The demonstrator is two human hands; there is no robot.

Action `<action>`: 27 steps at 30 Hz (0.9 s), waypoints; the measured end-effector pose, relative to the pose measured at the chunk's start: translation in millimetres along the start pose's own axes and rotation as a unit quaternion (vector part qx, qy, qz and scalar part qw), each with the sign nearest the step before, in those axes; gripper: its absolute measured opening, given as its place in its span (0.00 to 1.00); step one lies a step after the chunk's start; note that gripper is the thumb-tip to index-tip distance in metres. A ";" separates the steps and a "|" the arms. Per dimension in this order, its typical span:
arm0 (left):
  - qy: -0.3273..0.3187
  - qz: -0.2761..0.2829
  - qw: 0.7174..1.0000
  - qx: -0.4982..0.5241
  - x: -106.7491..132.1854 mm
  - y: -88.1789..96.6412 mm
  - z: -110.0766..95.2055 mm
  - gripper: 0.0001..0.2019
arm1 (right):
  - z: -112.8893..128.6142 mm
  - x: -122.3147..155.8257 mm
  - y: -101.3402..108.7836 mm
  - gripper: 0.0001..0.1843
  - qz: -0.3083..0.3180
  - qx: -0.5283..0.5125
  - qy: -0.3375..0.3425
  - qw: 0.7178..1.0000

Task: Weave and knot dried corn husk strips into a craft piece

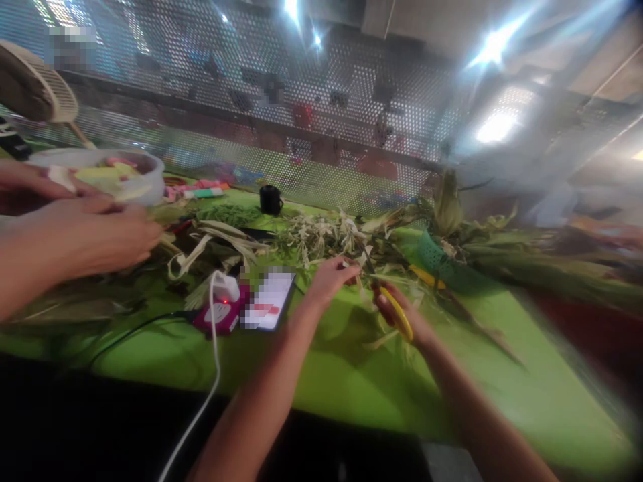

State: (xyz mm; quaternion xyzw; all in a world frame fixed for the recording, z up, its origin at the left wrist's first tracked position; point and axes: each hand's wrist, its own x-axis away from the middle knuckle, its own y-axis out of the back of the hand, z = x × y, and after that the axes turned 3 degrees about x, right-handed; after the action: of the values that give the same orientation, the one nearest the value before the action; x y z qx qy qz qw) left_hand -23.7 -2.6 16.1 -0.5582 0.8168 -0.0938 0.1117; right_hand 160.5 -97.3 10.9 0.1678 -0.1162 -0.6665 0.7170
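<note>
My left hand [332,280] is closed with thumb and fingers pinched on a pale strip of dried corn husk [360,286]. My right hand [402,309] grips scissors [398,313] by their yellow handle. Their dark blades point up and away, close to the strip and the left fingertips. Blur hides whether the blades touch the husk. Just beyond my hands lies a heap of pale, knotted husk pieces [321,234].
At left a co-worker's hands [100,224] work near a white tub [153,177]. A phone [268,301] and a purple power box [218,314] with a white cable lie left of my arm. Behind are a black cup [271,199], a green basket [437,258] and a perforated metal screen [311,114].
</note>
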 end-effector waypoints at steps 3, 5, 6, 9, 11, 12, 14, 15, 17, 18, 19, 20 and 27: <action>0.001 0.005 1.000 -0.008 -0.3 -0.1 1.0 0.12 | 1.3 0.4 -1.4 0.30 -0.004 -0.007 -0.010 1.000; 0.001 0.005 1.000 -0.008 0.1 -0.5 1.1 0.12 | 2.6 0.9 -2.5 0.29 -0.003 -0.017 -0.015 1.000; 0.000 0.005 1.000 -0.005 0.5 -0.8 1.0 0.12 | 3.2 1.2 -3.0 0.29 -0.002 -0.023 -0.018 1.000; -0.003 0.007 1.000 0.001 1.9 -1.9 -0.2 0.11 | 4.3 1.8 -4.2 0.28 0.004 -0.045 -0.025 0.999; -0.003 0.008 1.000 0.004 2.6 -2.4 -0.9 0.11 | 4.9 2.0 -4.9 0.27 0.005 -0.056 -0.031 0.998; -0.002 0.007 1.000 0.004 2.7 -2.5 -0.9 0.11 | 5.2 2.1 -5.2 0.27 0.004 -0.059 -0.034 0.998; -0.002 0.005 1.000 0.007 2.5 -2.6 -0.3 0.10 | 5.8 2.2 -5.7 0.28 0.002 -0.061 -0.037 0.997; -0.001 0.005 1.000 0.009 2.3 -2.6 0.1 0.10 | 6.0 2.2 -5.8 0.28 0.001 -0.063 -0.038 0.997; 0.001 0.007 1.000 0.010 1.7 -2.6 0.9 0.10 | 5.9 2.3 -6.0 0.28 0.002 -0.069 -0.039 0.997; 0.002 0.007 1.000 0.010 1.5 -2.7 1.0 0.10 | 5.7 2.2 -6.0 0.28 0.002 -0.071 -0.041 0.997; 0.003 0.008 1.000 0.009 1.4 -2.8 1.0 0.10 | 5.3 2.2 -6.0 0.28 0.001 -0.072 -0.043 0.996; 0.004 0.008 1.000 0.009 1.4 -3.0 0.8 0.11 | 4.9 2.1 -6.1 0.28 0.000 -0.074 -0.044 0.996; 0.000 0.007 1.000 0.001 1.2 -2.4 2.2 0.12 | 2.5 1.2 -7.1 0.31 -0.011 -0.091 -0.044 0.995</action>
State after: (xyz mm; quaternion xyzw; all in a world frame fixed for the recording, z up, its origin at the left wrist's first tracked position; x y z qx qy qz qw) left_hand -21.4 -4.7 14.6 -0.5523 0.8207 -0.0933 0.1129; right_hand 153.1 -99.1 10.4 0.0732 -0.0847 -0.6890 0.7161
